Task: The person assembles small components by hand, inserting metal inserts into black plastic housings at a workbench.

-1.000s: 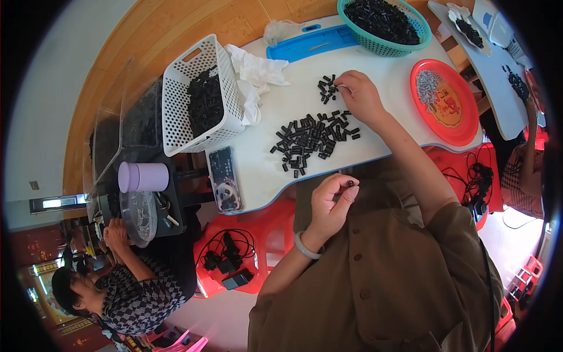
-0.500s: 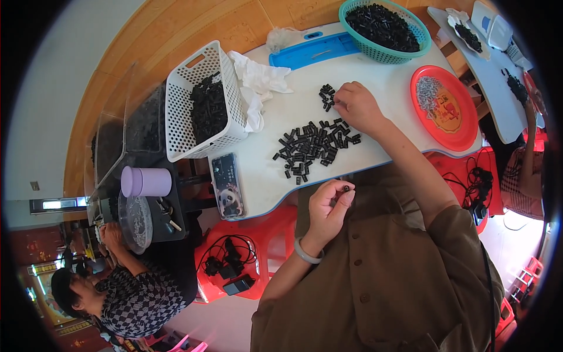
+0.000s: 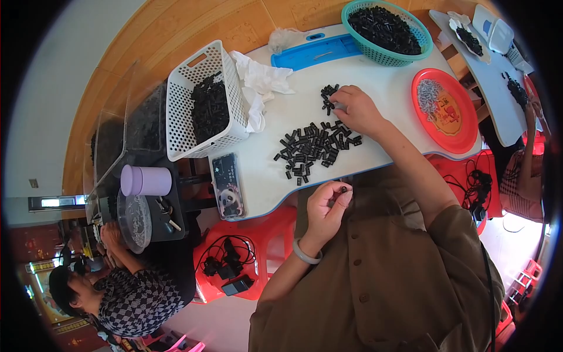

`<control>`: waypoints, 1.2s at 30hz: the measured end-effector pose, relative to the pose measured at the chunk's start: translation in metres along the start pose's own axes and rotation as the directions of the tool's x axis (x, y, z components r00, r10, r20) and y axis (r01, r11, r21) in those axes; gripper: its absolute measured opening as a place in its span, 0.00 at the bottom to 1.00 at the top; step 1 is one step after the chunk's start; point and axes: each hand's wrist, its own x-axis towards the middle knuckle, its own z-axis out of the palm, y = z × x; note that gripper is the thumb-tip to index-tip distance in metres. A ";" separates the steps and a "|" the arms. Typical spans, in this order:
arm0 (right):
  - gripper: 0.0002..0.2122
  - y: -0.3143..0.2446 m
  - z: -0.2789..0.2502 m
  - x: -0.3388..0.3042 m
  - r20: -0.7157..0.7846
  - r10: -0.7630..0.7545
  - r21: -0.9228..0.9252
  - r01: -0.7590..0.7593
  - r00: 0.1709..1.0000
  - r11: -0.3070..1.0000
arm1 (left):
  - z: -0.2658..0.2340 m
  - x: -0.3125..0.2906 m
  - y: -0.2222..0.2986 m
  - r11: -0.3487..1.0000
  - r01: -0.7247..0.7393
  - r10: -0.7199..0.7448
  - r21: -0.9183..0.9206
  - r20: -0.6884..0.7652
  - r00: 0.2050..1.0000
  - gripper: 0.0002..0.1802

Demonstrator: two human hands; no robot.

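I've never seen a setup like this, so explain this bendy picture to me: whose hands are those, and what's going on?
There's no machine, just a person's two bare hands, seen by a fisheye camera on their head, so straight edges curve. The left hand pinches a small dark piece. The right hand is at a small cluster of black pieces; whether it grips one is unclear. On the white table also lie a larger black pile, a phone, a green basket and a red tray with silvery parts.
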 end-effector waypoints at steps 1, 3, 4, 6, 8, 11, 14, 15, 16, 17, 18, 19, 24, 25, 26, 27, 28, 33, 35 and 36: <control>0.07 -0.002 0.000 0.001 0.005 -0.008 0.008 0.008 1.000 1.000 | 0.000 0.001 0.000 1.000 0.003 -0.003 0.010 0.004 1.000 0.07; 0.07 0.000 0.006 0.002 0.014 -0.006 -0.001 0.006 1.000 1.000 | 0.001 0.002 0.000 1.000 0.004 -0.005 0.020 0.010 1.000 0.07; 0.07 0.001 0.007 0.003 0.023 -0.005 -0.008 0.005 1.000 1.000 | 0.003 0.003 0.002 1.000 0.017 -0.017 0.011 -0.003 1.000 0.06; 0.06 0.005 0.006 0.002 0.012 -0.016 0.000 0.016 1.000 1.000 | 0.002 0.003 0.003 1.000 0.029 -0.029 0.004 -0.017 0.999 0.05; 0.06 0.006 0.004 0.000 0.001 -0.027 0.010 0.027 1.000 1.000 | -0.001 0.003 0.002 1.000 -0.006 0.006 0.017 0.008 1.000 0.07; 0.06 0.004 0.000 -0.008 -0.013 0.094 0.178 -0.090 0.996 0.980 | -0.004 0.001 -0.001 1.000 -0.002 0.002 0.000 -0.004 1.000 0.07; 0.06 -0.009 -0.011 -0.019 0.120 0.420 0.678 -0.383 0.900 0.628 | -0.004 0.001 0.003 0.997 0.015 -0.016 -0.070 -0.017 1.000 0.07; 0.06 -0.022 -0.022 -0.021 0.196 0.423 0.814 -0.388 0.885 0.434 | -0.004 0.001 0.006 0.997 0.019 -0.020 -0.073 -0.018 1.000 0.07; 0.06 -0.034 -0.033 -0.022 0.270 0.409 0.901 -0.378 0.872 0.211 | -0.002 0.003 0.011 0.995 0.002 -0.004 -0.103 -0.020 1.000 0.08; 0.06 -0.045 -0.040 -0.024 0.274 0.410 0.900 -0.382 0.870 0.208 | -0.001 0.005 0.017 0.991 -0.014 0.011 -0.134 -0.023 1.000 0.08; 0.06 -0.057 -0.049 -0.028 0.330 0.361 0.925 -0.374 0.872 0.059 | 0.000 0.007 0.022 0.990 -0.010 0.007 -0.137 -0.018 1.000 0.08; 0.06 -0.069 -0.056 -0.031 0.381 0.299 0.924 -0.369 0.875 -0.099 | 0.001 0.007 0.028 0.991 -0.032 0.031 -0.133 -0.007 0.999 0.07; 0.08 -0.114 -0.094 -0.045 0.365 0.160 0.917 -0.325 0.917 -0.229 | 0.009 0.007 0.068 0.989 -0.096 0.096 -0.111 -0.011 0.995 0.06; 0.08 -0.120 -0.099 -0.047 0.371 0.162 0.915 -0.329 0.914 -0.235 | 0.009 0.007 0.074 0.990 -0.089 0.088 -0.110 -0.014 0.996 0.06; 0.08 -0.124 -0.103 -0.049 0.343 0.135 0.925 -0.309 0.930 -0.219 | 0.009 0.006 0.080 0.990 -0.119 0.120 -0.076 0.005 0.993 0.06; 0.08 -0.127 -0.105 -0.051 0.313 0.106 0.936 -0.287 0.944 -0.203 | 0.011 0.005 0.086 0.988 -0.151 0.152 -0.042 0.026 0.988 0.06; 0.08 -0.128 -0.106 -0.054 0.280 0.072 0.947 -0.263 0.957 -0.183 | 0.014 0.003 0.093 0.987 -0.152 0.153 -0.059 0.017 0.988 0.07; 0.08 -0.143 -0.116 -0.057 0.259 0.065 0.957 -0.248 0.964 -0.148 | 0.014 0.000 0.104 0.955 -0.294 0.295 -0.023 0.081 0.952 0.07; 0.08 -0.145 -0.119 -0.059 0.275 0.103 0.957 -0.261 0.956 -0.126 | 0.015 -0.004 0.108 0.949 -0.310 0.314 -0.053 0.101 0.944 0.08; 0.07 -0.142 -0.119 -0.061 0.289 0.106 0.948 -0.269 0.951 -0.173 | 0.015 -0.006 0.110 0.950 -0.309 0.313 -0.051 0.099 0.945 0.08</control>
